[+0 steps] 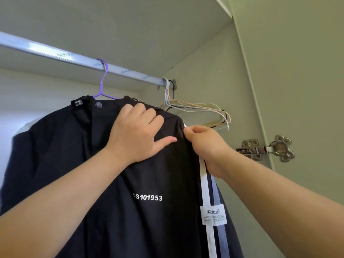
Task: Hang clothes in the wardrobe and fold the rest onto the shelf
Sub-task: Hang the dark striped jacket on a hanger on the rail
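Under the silver metal rail [55, 53] at eleven o'clock: black white-striped jacket [74, 164] on purple plastic hanger [102, 84], left hand [137, 131] curled over its shoulder, right hand [204, 146] pinching the three-o'clock seam; uneven tugging could unseat it.

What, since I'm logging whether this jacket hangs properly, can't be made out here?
Head view:
Purple hanger shoulders: hidden inside the black jacket.
Jacket hem: cut off by the bottom edge.
Right hand fingers: behind the jacket's shoulder.
White label small print: too small.
Chest print, its start: covered by the left forearm.
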The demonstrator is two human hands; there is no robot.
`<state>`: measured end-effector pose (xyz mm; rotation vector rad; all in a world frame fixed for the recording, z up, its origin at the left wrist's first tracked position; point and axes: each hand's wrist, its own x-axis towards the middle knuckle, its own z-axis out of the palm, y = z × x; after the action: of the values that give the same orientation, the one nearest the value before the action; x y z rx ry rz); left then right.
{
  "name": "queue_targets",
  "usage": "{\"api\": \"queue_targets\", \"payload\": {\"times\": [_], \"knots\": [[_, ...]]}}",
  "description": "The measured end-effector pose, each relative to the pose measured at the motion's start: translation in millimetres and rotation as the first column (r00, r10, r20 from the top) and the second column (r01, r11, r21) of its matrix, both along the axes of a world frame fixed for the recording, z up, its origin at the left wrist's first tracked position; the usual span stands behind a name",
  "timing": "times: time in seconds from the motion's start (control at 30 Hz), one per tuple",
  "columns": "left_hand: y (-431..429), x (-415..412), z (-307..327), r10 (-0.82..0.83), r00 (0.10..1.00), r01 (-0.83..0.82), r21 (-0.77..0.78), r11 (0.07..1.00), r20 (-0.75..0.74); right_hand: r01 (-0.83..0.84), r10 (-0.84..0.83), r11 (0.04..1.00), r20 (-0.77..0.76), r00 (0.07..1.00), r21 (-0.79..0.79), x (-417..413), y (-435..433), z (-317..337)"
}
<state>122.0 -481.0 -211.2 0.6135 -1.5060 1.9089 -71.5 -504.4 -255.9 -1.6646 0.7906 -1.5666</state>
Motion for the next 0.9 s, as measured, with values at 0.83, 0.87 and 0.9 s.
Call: {"api": "queue_targets", "payload": {"times": [0.83,0.87,0.9], "knots": [[-1.3,-9.6,-6.2,-0.103,0.785,0.393,0.363,0.845,-0.611,0.125,-0.140,0.969,-0.059,0.988,-0.212,-10.6,-11.8,25.3],[-2.0,-6.6,-10.6,-0.104,0.798,0.380,0.363,0.851,-0.594,0.150,-0.167,0.963,-0.058,0.984,-0.224,-8.7,-11.7,23.9],[-2.6,-3.6,-15.1,-0.099,0.813,0.362,0.365,0.858,-0.574,0.170,-0.188,0.958,-0.054,0.981,-0.233,-6.8,-10.9,22.0]]}}
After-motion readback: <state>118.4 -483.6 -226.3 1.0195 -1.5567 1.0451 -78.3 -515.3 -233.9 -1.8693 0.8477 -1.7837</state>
